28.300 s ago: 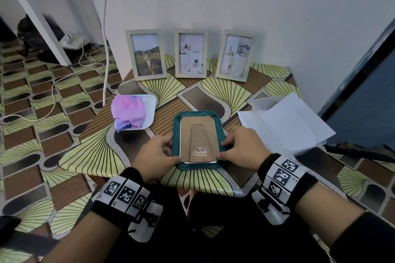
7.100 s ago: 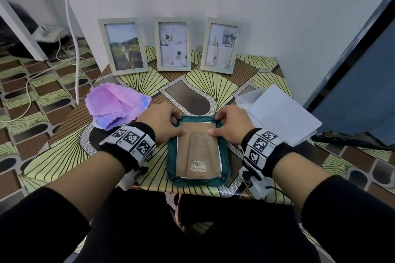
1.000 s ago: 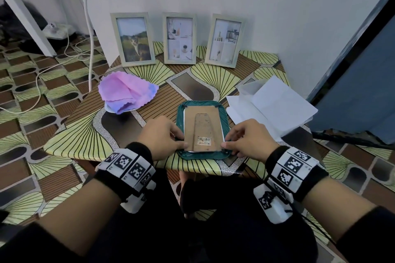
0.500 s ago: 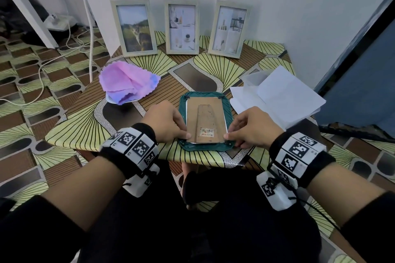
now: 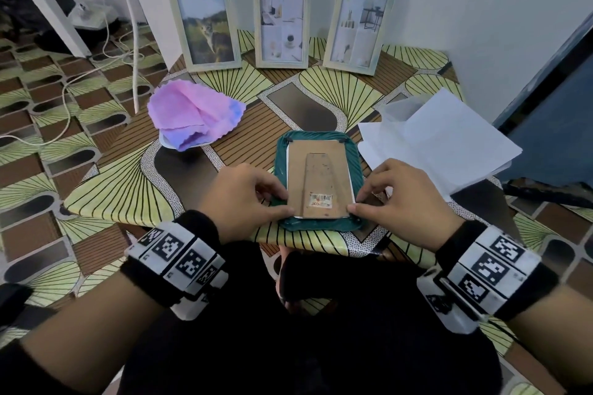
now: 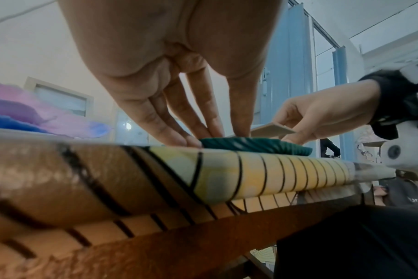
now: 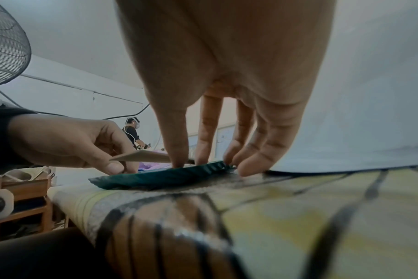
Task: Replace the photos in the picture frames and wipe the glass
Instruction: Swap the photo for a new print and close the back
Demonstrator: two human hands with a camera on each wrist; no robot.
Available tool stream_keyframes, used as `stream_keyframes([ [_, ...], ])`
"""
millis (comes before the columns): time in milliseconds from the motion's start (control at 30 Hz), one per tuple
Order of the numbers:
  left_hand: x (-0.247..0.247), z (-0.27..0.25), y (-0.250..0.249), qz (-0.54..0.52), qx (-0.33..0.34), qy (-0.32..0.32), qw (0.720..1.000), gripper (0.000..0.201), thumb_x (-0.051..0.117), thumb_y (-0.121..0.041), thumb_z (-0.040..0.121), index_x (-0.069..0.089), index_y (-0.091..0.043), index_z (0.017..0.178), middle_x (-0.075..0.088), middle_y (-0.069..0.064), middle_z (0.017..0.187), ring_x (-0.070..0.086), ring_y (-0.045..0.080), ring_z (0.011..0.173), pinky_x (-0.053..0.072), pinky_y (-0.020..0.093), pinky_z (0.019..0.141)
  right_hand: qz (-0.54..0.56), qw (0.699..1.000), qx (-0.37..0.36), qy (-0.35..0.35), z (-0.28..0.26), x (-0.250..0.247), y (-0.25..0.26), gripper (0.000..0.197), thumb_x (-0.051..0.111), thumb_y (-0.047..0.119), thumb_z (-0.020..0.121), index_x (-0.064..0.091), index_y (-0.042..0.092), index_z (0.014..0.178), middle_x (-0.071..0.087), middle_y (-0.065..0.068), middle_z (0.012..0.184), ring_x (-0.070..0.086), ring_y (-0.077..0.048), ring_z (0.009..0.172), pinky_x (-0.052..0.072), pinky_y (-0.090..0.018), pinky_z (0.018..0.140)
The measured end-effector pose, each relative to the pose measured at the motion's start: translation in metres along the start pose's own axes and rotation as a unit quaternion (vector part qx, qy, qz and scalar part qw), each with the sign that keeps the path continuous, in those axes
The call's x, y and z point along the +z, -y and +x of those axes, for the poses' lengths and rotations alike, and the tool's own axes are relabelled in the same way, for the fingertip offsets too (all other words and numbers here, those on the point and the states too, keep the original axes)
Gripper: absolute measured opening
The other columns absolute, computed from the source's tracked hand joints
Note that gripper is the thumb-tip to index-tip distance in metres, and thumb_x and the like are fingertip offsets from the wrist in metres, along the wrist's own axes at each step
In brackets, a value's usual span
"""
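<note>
Tabletop [image 5: 122, 189]: hands [image 5: 244, 199] apparently lifting backing [image 5: 321, 179].

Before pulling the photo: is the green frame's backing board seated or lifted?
Lifted: the backing board near edge stands clear above the green frame in both wrist views.

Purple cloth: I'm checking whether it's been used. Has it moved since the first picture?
Yes. The purple cloth now spreads rightward over the white dish, covering its right side, bare before.

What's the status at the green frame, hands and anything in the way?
Left hand and right hand pinching the cardboard backing, near edge lifted. Green frame face down on the table. White papers close on the right, not blocking.
</note>
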State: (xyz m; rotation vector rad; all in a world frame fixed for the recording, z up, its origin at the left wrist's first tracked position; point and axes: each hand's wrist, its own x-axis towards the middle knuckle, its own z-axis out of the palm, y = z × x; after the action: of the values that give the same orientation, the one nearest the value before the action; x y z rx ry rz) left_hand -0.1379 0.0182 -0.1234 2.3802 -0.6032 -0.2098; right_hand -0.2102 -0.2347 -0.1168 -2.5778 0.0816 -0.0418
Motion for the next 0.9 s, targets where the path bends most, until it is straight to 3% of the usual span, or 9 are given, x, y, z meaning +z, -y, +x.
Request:
stream_keyframes([
  [100, 0.001, 0.003, 0.001, -0.015, -0.008, -0.003, 1.0, 0.01, 0.086, -0.033, 0.069, 0.077, -0.032, 0.074, 0.071, -0.02, 0.072, 0.066, -0.002, 0.071, 0.059, 0.028, 0.074, 0.031, 1.0, -0.002, -0.001, 0.002, 0.0, -0.002, 0.019, 0.087, 0.038, 0.066, 0.073, 0.026, 0.065, 0.054, 0.007, 0.094, 0.058, -0.004, 0.085, 0.043, -0.011, 0.068],
  [200, 0.001, 0.003, 0.004, -0.033, -0.012, -0.003, 0.999, 0.012, 0.083, -0.021, 0.071, 0.079, -0.031, 0.076, 0.072, -0.018, 0.071, 0.067, -0.001, 0.069, 0.059, 0.027, 0.075, 0.046, 0.999, -0.011, 0.015, 0.004, -0.001, 0.0, 0.022, 0.089, 0.036, 0.064, 0.072, 0.022, 0.065, 0.058, 0.006, 0.088, 0.06, -0.008, 0.077, 0.054, -0.031, 0.07],
  [267, 0.0, 0.002, 0.006, -0.045, -0.01, 0.003, 0.999, 0.013, 0.084, -0.021, 0.072, 0.079, -0.03, 0.08, 0.073, -0.015, 0.075, 0.068, 0.002, 0.072, 0.058, 0.03, 0.077, 0.062, 0.998, -0.018, 0.028, 0.005, 0.0, 0.001, 0.021, 0.089, 0.031, 0.066, 0.072, 0.019, 0.067, 0.062, 0.006, 0.082, 0.06, -0.011, 0.07, 0.054, -0.036, 0.07],
  [500, -0.006, 0.006, 0.009, -0.11, -0.03, 0.051, 0.992, 0.02, 0.084, -0.014, 0.075, 0.08, -0.026, 0.091, 0.076, -0.008, 0.085, 0.072, 0.009, 0.083, 0.058, 0.033, 0.088, 0.075, 0.996, 0.025, 0.034, 0.013, 0.003, -0.001, 0.016, 0.087, 0.022, 0.066, 0.071, 0.021, 0.063, 0.068, 0.006, 0.063, 0.061, -0.008, 0.058, 0.049, -0.022, 0.06],
  [633, -0.008, 0.008, 0.01, -0.119, -0.038, 0.07, 0.99, 0.023, 0.083, -0.013, 0.075, 0.08, -0.025, 0.094, 0.077, -0.01, 0.088, 0.071, 0.005, 0.086, 0.057, 0.028, 0.09, 0.111, 0.991, 0.037, 0.066, 0.016, 0.001, -0.002, 0.014, 0.085, 0.012, 0.068, 0.073, 0.019, 0.065, 0.066, 0.009, 0.06, 0.057, -0.008, 0.057, 0.049, -0.024, 0.063],
  [767, -0.008, 0.004, 0.009, -0.123, -0.034, 0.058, 0.99, 0.024, 0.082, -0.011, 0.076, 0.079, -0.023, 0.096, 0.077, -0.007, 0.088, 0.072, 0.008, 0.085, 0.057, 0.03, 0.089, 0.134, 0.987, 0.051, 0.078, 0.017, 0.0, -0.003, 0.015, 0.084, 0.006, 0.068, 0.073, 0.017, 0.067, 0.067, 0.007, 0.064, 0.057, -0.01, 0.06, 0.048, -0.025, 0.065],
  [900, -0.004, -0.003, 0.005, -0.092, -0.022, 0.015, 0.995, 0.023, 0.081, -0.012, 0.077, 0.08, -0.027, 0.094, 0.076, -0.013, 0.085, 0.07, -0.003, 0.08, 0.056, 0.021, 0.085, 0.122, 0.988, 0.065, 0.073, 0.016, 0.001, -0.001, 0.016, 0.084, 0.007, 0.067, 0.073, 0.018, 0.068, 0.063, 0.01, 0.059, 0.056, -0.006, 0.057, 0.044, -0.022, 0.064],
])
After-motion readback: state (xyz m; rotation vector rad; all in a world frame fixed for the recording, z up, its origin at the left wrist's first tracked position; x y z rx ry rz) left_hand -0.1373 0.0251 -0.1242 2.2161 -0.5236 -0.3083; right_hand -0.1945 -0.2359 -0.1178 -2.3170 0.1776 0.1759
